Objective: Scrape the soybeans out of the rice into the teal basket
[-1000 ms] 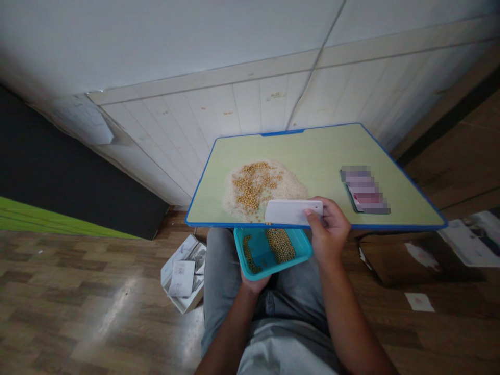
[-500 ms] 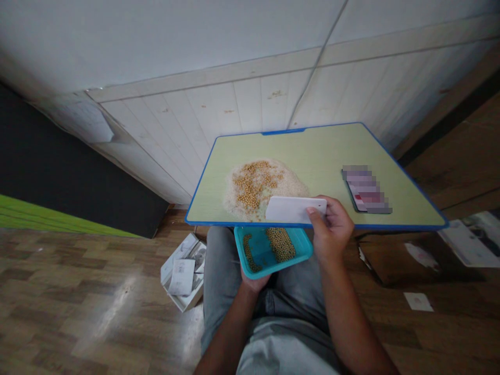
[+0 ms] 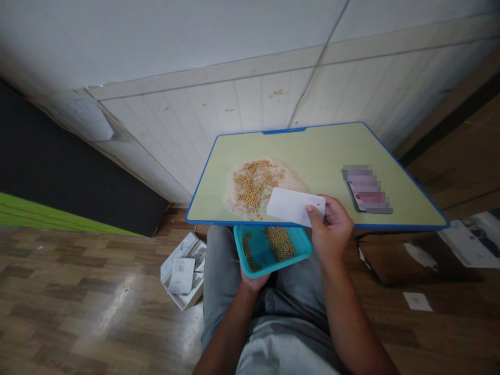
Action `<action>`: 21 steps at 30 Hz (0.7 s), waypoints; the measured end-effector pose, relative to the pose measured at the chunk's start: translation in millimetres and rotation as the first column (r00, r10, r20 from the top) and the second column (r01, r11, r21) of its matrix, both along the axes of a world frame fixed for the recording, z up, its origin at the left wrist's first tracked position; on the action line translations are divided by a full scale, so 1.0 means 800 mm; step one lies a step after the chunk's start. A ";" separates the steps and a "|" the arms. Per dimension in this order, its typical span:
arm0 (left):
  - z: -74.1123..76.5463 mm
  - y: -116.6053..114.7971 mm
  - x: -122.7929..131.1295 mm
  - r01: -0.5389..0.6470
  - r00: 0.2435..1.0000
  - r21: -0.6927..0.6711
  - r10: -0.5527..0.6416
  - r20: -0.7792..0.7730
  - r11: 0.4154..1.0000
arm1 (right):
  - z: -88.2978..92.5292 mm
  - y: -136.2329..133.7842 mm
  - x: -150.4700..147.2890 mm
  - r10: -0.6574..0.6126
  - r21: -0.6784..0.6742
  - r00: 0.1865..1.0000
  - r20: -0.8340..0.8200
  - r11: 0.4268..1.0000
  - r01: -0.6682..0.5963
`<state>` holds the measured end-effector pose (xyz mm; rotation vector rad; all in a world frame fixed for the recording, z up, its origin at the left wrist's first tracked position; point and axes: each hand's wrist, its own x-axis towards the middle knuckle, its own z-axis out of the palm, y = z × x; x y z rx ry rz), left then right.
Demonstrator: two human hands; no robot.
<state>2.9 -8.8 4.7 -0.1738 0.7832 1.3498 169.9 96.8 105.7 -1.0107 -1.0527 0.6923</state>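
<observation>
My right hand (image 3: 332,232) pinches a white plastic card (image 3: 295,207) by its right end, the card held over the near edge of a green table with a blue rim (image 3: 339,151). Just beyond the card lies a heap of white rice mixed with yellow beans (image 3: 258,185). Below the table's edge my left hand (image 3: 253,282) holds up a teal tray (image 3: 300,250) from underneath; yellow beans (image 3: 280,244) lie in it in two patches. Most of the left hand's fingers are hidden under the tray.
A blurred-out flat object (image 3: 367,188) lies on the table's right part. On the wooden floor sit an open white box with papers (image 3: 183,272) at left and a brown cardboard box (image 3: 410,255) at right. A white panelled wall (image 3: 250,104) stands behind the table.
The white card has lifted slightly off the table edge and tilted, its left end now raised toward the heap. The tray and left hand have stayed put.
</observation>
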 end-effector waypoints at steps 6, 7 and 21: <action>-0.009 -0.002 -0.002 -0.023 0.999 -0.066 0.025 0.031 0.998 | 0.004 0.006 0.008 -0.111 0.047 0.994 0.000 0.993 0.111; -0.010 -0.002 -0.003 -0.024 0.999 -0.072 0.026 0.036 0.997 | 0.004 0.006 0.009 -0.125 0.056 0.992 -0.003 0.991 0.125; -0.003 -0.002 -0.003 0.015 1.000 -0.062 -0.014 0.027 0.998 | 0.006 0.001 -0.002 -0.130 0.088 0.989 0.075 0.988 0.123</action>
